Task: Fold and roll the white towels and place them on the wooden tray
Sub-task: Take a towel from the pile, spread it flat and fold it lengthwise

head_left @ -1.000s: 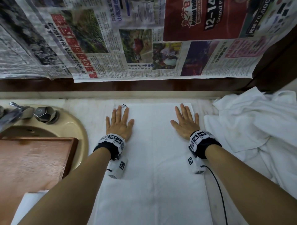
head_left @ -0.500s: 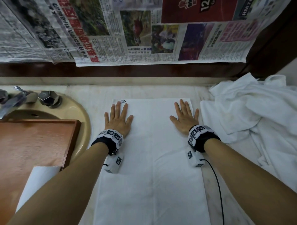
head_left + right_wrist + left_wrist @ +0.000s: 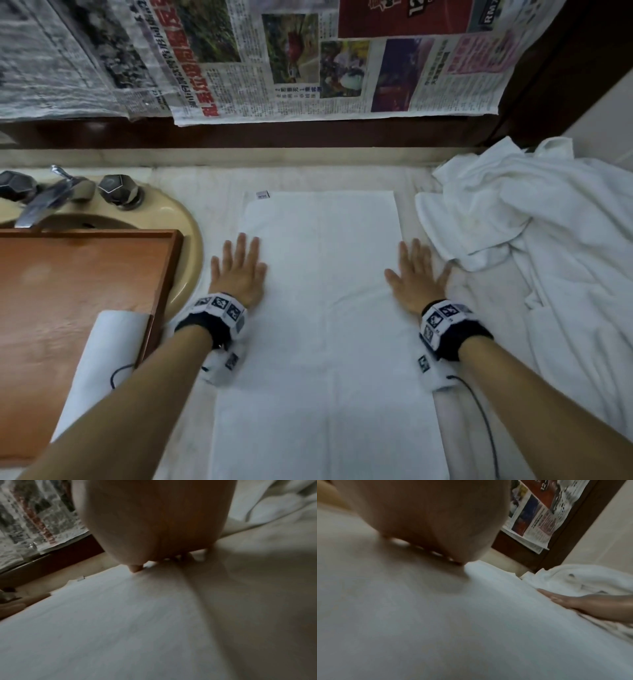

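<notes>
A white towel (image 3: 325,308), folded into a long strip, lies flat on the counter, running from the back wall toward me. My left hand (image 3: 239,270) presses flat on its left edge with straight fingers. Flat on the right edge lies my right hand (image 3: 416,274), fingers spread. The wooden tray (image 3: 68,294) sits over the sink at the left, with a rolled white towel (image 3: 102,363) at its near right corner. Both wrist views show a palm close up on the white towel (image 3: 471,628) (image 3: 120,615).
A heap of loose white towels (image 3: 534,260) covers the counter at the right, close to my right hand. A beige sink (image 3: 185,226) with a metal tap (image 3: 51,198) stands at the left. Newspaper sheets (image 3: 274,58) hang on the back wall.
Both hands have slid along the towel toward me, away from its far end, staying flat on it. The far edge with its small label is now uncovered.
</notes>
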A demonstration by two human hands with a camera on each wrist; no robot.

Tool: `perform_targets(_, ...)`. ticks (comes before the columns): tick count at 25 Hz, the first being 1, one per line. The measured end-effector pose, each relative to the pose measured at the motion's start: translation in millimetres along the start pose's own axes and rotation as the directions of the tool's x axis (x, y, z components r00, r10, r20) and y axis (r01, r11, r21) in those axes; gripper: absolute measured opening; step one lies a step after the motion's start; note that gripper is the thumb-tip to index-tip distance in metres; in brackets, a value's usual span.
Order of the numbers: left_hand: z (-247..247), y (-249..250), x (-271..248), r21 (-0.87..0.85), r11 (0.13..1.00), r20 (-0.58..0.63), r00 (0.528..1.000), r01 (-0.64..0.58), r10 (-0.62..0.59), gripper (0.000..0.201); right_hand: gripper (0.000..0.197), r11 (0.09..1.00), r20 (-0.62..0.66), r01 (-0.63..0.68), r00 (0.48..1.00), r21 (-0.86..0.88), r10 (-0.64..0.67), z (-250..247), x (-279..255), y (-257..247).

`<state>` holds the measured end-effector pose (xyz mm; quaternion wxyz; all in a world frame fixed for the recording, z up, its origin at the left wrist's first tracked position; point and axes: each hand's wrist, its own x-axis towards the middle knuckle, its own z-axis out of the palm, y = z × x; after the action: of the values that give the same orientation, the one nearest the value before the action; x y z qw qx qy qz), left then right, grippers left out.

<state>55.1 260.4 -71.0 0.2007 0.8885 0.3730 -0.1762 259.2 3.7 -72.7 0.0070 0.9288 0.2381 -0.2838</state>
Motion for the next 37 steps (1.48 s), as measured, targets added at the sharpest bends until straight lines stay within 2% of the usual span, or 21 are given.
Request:
perform_targets(1,-8,0,-6,-0.009,0.999,0.024,0.999,0.045,-0.044,0.061,0.070,0.999,-0.013,-0.018,1.000,-0.030,0.018,0,-12,3)
perform_targets(2,-9,14,-19,-0.027,1.000,0.048,0.999,0.005,-0.004,0.062,0.069,0.993,-0.036,0.078,0.996,-0.084,-0.082,7,-29,-3)
perform_targets(3,-3,37,-34,-0.050,0.995,0.086,0.992,-0.088,0.092,0.061,0.067,0.961,-0.017,0.248,0.968,-0.123,-0.252,17,-48,-19)
perform_targets(5,25,75,-77,-0.146,0.958,0.206,0.939,-0.248,0.275,0.058,0.062,0.850,0.105,0.519,0.853,-0.090,-0.511,45,-85,-46)
perform_targets(6,40,76,-93,-0.173,0.947,0.232,0.923,-0.271,0.307,0.057,0.061,0.824,0.141,0.562,0.824,-0.074,-0.549,55,-95,-48)
perform_targets(7,51,64,-101,-0.172,0.953,0.206,0.937,-0.249,0.282,0.057,0.060,0.848,0.148,0.528,0.843,-0.048,-0.516,58,-96,-43)
perform_targets(8,54,44,-101,-0.159,0.972,0.144,0.970,-0.175,0.198,0.057,0.061,0.903,0.127,0.428,0.898,-0.024,-0.422,57,-91,-32)
perform_targets(10,55,3,-99,-0.137,0.989,0.016,0.998,0.063,-0.062,0.058,0.063,0.995,0.055,0.091,0.994,0.035,-0.092,54,-89,-7)
perform_targets(11,53,-7,-105,-0.156,0.979,0.004,0.991,0.130,-0.131,0.059,0.065,0.999,0.033,-0.011,0.999,0.039,0.010,55,-99,-3)
perform_targets(12,55,-5,-116,-0.178,0.980,0.017,0.996,0.094,-0.093,0.060,0.065,0.999,0.011,0.018,1.000,0.035,-0.019,63,-114,-12)
perform_targets(13,60,10,-129,-0.190,0.981,0.025,0.999,-0.038,0.044,0.059,0.065,0.985,-0.006,0.172,0.985,0.020,-0.171,75,-131,-28)
perform_targets(15,86,38,-161,-0.167,0.937,0.098,0.941,-0.306,0.324,0.057,0.064,0.870,0.077,0.493,0.868,-0.014,-0.491,107,-163,-54)
perform_targets(16,96,37,-174,-0.142,0.920,0.116,0.917,-0.365,0.381,0.057,0.066,0.834,0.119,0.551,0.831,-0.035,-0.544,118,-174,-53)
perform_targets(17,105,26,-179,-0.092,0.928,0.091,0.925,-0.360,0.368,0.057,0.070,0.848,0.107,0.526,0.849,-0.065,-0.518,123,-176,-43)
perform_targets(19,106,-7,-180,-0.053,0.983,0.018,0.984,-0.177,0.178,0.059,0.073,0.959,0.019,0.276,0.961,-0.066,-0.276,124,-175,-13)
perform_targets(21,98,-23,-181,-0.076,0.997,0.010,1.000,-0.020,0.021,0.061,0.070,0.997,0.012,0.069,0.998,-0.022,-0.069,119,-181,-1)
perform_targets(22,97,-19,-181,-0.074,0.996,0.015,0.999,-0.040,0.041,0.061,0.069,0.995,0.010,0.095,0.995,-0.020,-0.095,119,-188,-7)
perform_targets(25,100,16,-175,-0.060,0.972,0.024,0.973,-0.228,0.229,0.059,0.063,0.925,0.018,0.376,0.927,-0.064,-0.375,123,-190,-43)
perform_targets(26,100,23,-170,-0.070,0.968,0.034,0.970,-0.239,0.242,0.058,0.063,0.914,0.019,0.401,0.916,-0.056,-0.400,122,-185,-51)
perform_targets(33,62,49,-94,-0.086,0.985,0.089,0.983,-0.151,0.159,0.057,0.062,0.914,0.000,0.397,0.917,-0.084,-0.398,75,-96,-71)
perform_targets(37,31,48,-39,-0.095,0.990,0.066,0.992,-0.100,0.106,0.057,0.062,0.932,-0.010,0.352,0.935,-0.087,-0.355,34,-28,-67)
